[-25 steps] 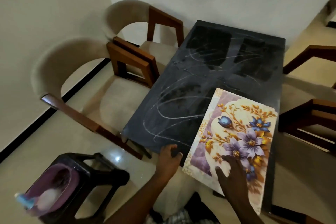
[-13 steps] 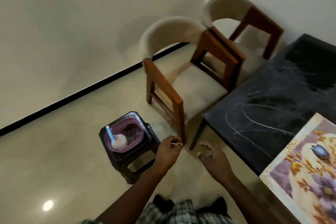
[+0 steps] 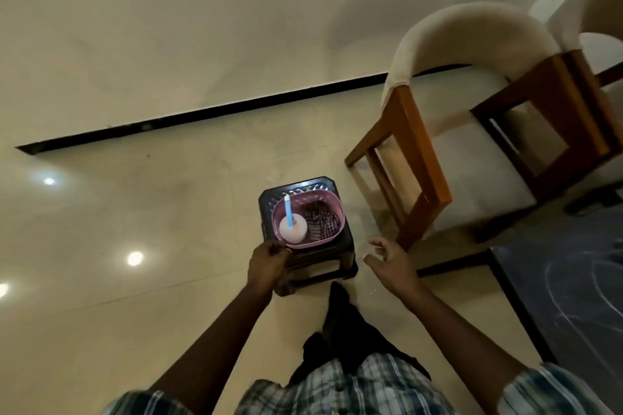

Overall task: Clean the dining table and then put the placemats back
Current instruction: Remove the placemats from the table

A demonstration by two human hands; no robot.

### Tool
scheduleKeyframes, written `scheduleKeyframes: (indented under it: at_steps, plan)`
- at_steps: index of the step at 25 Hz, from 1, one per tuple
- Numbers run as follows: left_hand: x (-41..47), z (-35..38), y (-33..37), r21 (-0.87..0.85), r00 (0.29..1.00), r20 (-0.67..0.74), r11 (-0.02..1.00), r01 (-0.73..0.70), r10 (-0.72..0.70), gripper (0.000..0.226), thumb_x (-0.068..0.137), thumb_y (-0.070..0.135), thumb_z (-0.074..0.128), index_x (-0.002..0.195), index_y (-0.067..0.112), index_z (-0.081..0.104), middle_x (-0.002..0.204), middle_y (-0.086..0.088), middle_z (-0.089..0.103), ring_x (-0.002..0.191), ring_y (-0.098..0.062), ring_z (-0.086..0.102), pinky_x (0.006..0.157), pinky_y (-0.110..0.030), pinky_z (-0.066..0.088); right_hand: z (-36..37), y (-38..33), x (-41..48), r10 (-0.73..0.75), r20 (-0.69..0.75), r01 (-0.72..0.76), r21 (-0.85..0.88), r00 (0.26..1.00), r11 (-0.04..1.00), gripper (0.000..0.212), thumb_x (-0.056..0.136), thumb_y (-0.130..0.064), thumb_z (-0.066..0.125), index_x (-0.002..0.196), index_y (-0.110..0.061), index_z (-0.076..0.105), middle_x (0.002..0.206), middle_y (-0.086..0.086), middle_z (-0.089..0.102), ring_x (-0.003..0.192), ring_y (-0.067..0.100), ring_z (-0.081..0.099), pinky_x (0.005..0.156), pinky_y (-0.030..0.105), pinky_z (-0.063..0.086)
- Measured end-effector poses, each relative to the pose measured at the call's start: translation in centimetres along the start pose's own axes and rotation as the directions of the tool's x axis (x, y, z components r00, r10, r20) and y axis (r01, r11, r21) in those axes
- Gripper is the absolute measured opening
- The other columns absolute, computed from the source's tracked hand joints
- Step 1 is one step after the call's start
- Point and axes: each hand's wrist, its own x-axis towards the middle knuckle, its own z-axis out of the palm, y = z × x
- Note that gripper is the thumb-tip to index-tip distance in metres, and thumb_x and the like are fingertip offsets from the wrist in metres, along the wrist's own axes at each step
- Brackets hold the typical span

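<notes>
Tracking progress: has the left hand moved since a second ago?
Yes: the left hand moved off the table, over to the pink basin on the stool.

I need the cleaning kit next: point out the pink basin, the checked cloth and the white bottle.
pink basin (image 3: 313,194), head view, on its far rim.
checked cloth (image 3: 322,219), head view, middle of the crumpled folds.
white bottle (image 3: 292,229), head view, round white body below the blue top.

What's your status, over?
Left hand at near rim of pink basin, grip unclear; right hand open, empty. Cloth and white bottle in basin on stool. Nothing blocking them.
</notes>
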Motion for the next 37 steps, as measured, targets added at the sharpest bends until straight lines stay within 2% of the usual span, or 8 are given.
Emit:
scheduleKeyframes:
  at_steps: [6, 11, 14, 17, 20, 27, 32, 37]
  plan:
    - [9.7, -1.6, -0.1, -0.191, 0.958, -0.063, 0.946, 0.263, -0.279, 0.040, 0.095, 0.012, 0.064, 0.134, 0.007, 0.062, 0.124, -0.014, 0.067, 0.111, -0.028, 0.064, 0.094, -0.045, 0.056, 3.1, -2.2, 11.3, 0.111, 0.106, -0.114, 0.025, 0.988, 0.993, 0.054, 0.096, -0.025, 0.072, 0.145, -0.012, 0.054, 0.147, 0.008, 0.059, 0.133, 0.023, 0.057, 0.111, 0.041, 0.047]
    - [16.3, -0.4, -0.4, -0.280, 0.895, -0.009, 0.860, 0.427, -0.447, 0.049, 0.102, 0.012, 0.057, 0.150, 0.011, 0.048, 0.151, -0.011, 0.051, 0.136, -0.029, 0.050, 0.114, -0.046, 0.043, 4.5, -1.8, 18.5, 0.211, 0.150, -0.197, -0.102, 0.966, 0.975, 0.069, 0.096, -0.031, 0.070, 0.156, -0.015, 0.042, 0.158, 0.009, 0.047, 0.142, 0.027, 0.049, 0.116, 0.041, 0.042]
    - [18.1, 0.9, -0.6, -0.272, 0.845, 0.072, 0.805, 0.528, -0.530, 0.015, 0.106, 0.013, 0.050, 0.114, 0.015, 0.062, 0.123, -0.002, 0.057, 0.118, -0.021, 0.048, 0.106, -0.040, 0.041, 5.8, -0.4, 21.4, 0.285, 0.235, -0.257, -0.144, 0.929, 0.956, 0.075, 0.095, -0.037, 0.069, 0.160, -0.018, 0.035, 0.163, 0.007, 0.040, 0.145, 0.029, 0.044, 0.119, 0.045, 0.039]
    - [19.1, 2.1, -1.3, -0.248, 0.808, 0.126, 0.770, 0.588, -0.576, 0.017, 0.105, 0.011, 0.049, 0.094, 0.014, 0.063, 0.098, -0.002, 0.064, 0.098, -0.022, 0.059, 0.085, -0.035, 0.051, 7.2, -0.2, 22.7, 0.312, 0.261, -0.299, -0.088, 0.914, 0.950, 0.056, 0.095, -0.030, 0.070, 0.146, -0.017, 0.052, 0.143, 0.008, 0.061, 0.125, 0.027, 0.061, 0.106, 0.046, 0.052]
    - [20.4, 2.5, -1.5, -0.249, 0.828, 0.170, 0.789, 0.561, -0.535, 0.019, 0.101, 0.013, 0.053, 0.103, 0.003, 0.069, 0.100, -0.018, 0.073, 0.087, -0.031, 0.069, 0.073, -0.037, 0.058, 8.5, -0.1, 23.0, 0.324, 0.190, -0.332, 0.013, 0.927, 0.943, 0.031, 0.096, -0.017, 0.067, 0.127, -0.015, 0.063, 0.120, 0.008, 0.070, 0.108, 0.026, 0.067, 0.094, 0.043, 0.058]
    - [21.6, 1.7, -0.4, -0.138, 0.826, 0.227, 0.822, 0.552, -0.516, 0.015, 0.102, 0.013, 0.056, 0.102, 0.004, 0.067, 0.101, -0.018, 0.070, 0.086, -0.030, 0.066, 0.079, -0.040, 0.056, 9.5, -1.6, 20.9, 0.388, 0.037, -0.390, 0.053, 0.921, 0.919, 0.033, 0.096, -0.017, 0.055, 0.125, -0.018, 0.069, 0.117, 0.004, 0.072, 0.105, 0.025, 0.068, 0.093, 0.045, 0.059]
    - [20.0, 2.1, 1.2, -0.051, 0.847, 0.261, 0.870, 0.491, -0.463, 0.024, 0.091, 0.013, 0.072, 0.113, 0.006, 0.070, 0.111, -0.018, 0.073, 0.099, -0.035, 0.070, 0.073, -0.040, 0.062, 8.9, -3.2, 17.2, 0.377, -0.085, -0.369, 0.103, 0.922, 0.924, 0.026, 0.097, -0.018, 0.051, 0.110, -0.018, 0.073, 0.105, 0.003, 0.073, 0.095, 0.023, 0.067, 0.069, 0.030, 0.049]
    - [15.8, 1.3, 5.3, 0.077, 0.930, 0.277, 0.970, 0.231, -0.244, 0.016, 0.097, 0.018, 0.062, 0.101, 0.013, 0.076, 0.099, -0.013, 0.079, 0.096, -0.034, 0.073, 0.089, -0.050, 0.062, 5.2, -2.4, 10.7, 0.379, -0.140, -0.321, 0.316, 0.915, 0.893, 0.019, 0.093, -0.022, 0.055, 0.091, -0.019, 0.074, 0.083, -0.001, 0.074, 0.082, 0.023, 0.070, 0.074, 0.040, 0.057]
